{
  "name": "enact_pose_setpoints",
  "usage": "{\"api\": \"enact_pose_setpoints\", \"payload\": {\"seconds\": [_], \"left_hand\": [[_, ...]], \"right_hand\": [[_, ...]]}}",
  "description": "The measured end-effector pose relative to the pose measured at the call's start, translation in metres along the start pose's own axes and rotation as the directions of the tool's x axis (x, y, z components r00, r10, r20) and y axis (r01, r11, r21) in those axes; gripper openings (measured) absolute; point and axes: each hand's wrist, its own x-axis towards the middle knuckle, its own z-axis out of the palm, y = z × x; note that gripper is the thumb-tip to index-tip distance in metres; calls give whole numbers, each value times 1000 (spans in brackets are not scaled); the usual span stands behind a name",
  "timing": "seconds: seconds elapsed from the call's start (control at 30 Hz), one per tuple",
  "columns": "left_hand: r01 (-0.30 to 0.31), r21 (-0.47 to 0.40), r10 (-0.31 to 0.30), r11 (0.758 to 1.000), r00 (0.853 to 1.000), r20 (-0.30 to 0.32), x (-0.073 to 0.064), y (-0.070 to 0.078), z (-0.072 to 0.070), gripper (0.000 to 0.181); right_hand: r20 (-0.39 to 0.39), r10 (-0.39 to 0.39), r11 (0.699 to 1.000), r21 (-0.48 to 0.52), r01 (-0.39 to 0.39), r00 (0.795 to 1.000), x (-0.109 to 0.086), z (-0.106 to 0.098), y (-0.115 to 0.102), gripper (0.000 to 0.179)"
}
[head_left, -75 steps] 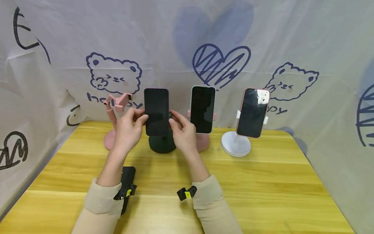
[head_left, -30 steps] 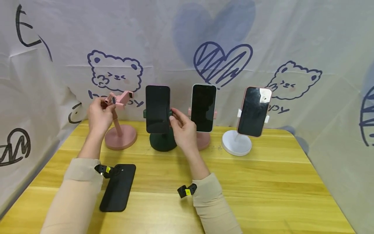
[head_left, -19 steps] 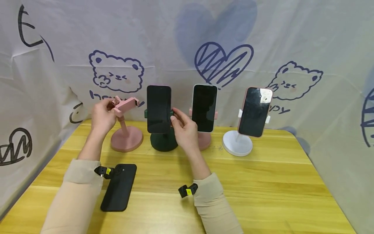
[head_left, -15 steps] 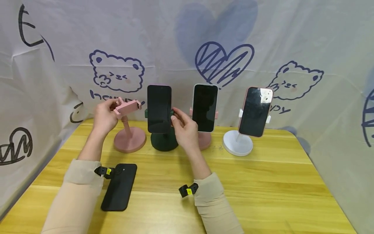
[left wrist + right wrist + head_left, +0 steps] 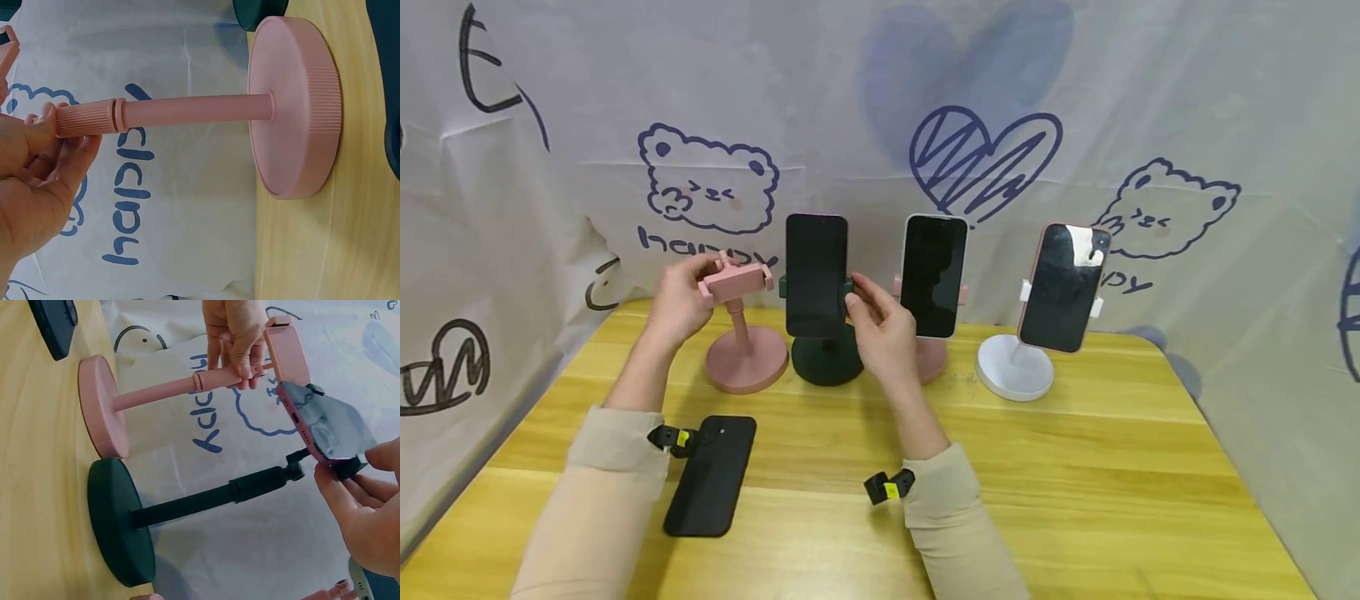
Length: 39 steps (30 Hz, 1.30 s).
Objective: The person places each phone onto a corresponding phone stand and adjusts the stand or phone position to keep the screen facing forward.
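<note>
My left hand (image 5: 681, 302) pinches the ribbed upper stem of a pink phone stand (image 5: 187, 111), just below its clamp. That stand's clamp holds nothing and faces forward; its round base rests on the table. Beside it, a dark green phone stand (image 5: 206, 505) holds a black-screened phone (image 5: 816, 275) upright. My right hand (image 5: 883, 329) pinches the right side of the green clamp at the phone's edge, thumb in front and fingers behind. A black phone (image 5: 711, 479) lies face down on the table near my left wrist, camera side up.
To the right, another pink stand (image 5: 930, 362) holds a white-edged phone (image 5: 934, 275). Farther right, a white stand (image 5: 1015, 371) bears a pink-edged phone (image 5: 1063, 287), slightly tilted. A drawn-on white cloth (image 5: 842, 100) hangs behind the wooden table (image 5: 1112, 483).
My left hand has left the held phone's left side and taken the left pink stand by its stem. That stand has shifted right, its clamp turned forward. My right hand stays at the green clamp.
</note>
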Motion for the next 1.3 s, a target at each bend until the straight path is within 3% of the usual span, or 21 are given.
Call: {"api": "enact_pose_setpoints", "payload": {"seconds": [0.13, 0.23, 0.4, 0.6, 0.77, 0.9, 1.07, 1.3], "left_hand": [[-21, 16, 21, 1000, 1000, 3, 4, 0, 0, 44], [-16, 32, 15, 999, 1000, 19, 5, 1, -2, 42], [8, 18, -10, 1000, 997, 73, 5, 0, -7, 43], [35, -31, -31, 999, 989, 142, 5, -5, -13, 52], [23, -39, -17, 999, 988, 155, 6, -10, -18, 53], [-6, -31, 11, 999, 988, 157, 6, -13, -22, 53], [-34, -53, 41, 998, 988, 151, 7, -17, -24, 49], [21, -61, -12, 998, 988, 153, 5, -16, -21, 59]], "right_hand": [[-15, -36, 999, -9, 35, 999, -3, -3, -7, 41], [-27, -120, 993, -27, 119, 992, -6, -5, -13, 41], [-25, -309, 951, -37, 308, 951, -14, -5, -23, 39], [128, -405, 911, -27, 412, 905, -23, 12, -40, 35], [307, -402, 872, -159, 463, 863, -15, 40, -51, 37], [401, -357, 807, -322, 495, 844, -7, 64, -57, 40], [464, -251, 709, -509, 488, 849, 1, 87, -64, 39], [503, -188, 570, -644, 510, 844, 5, 100, -65, 38]]}}
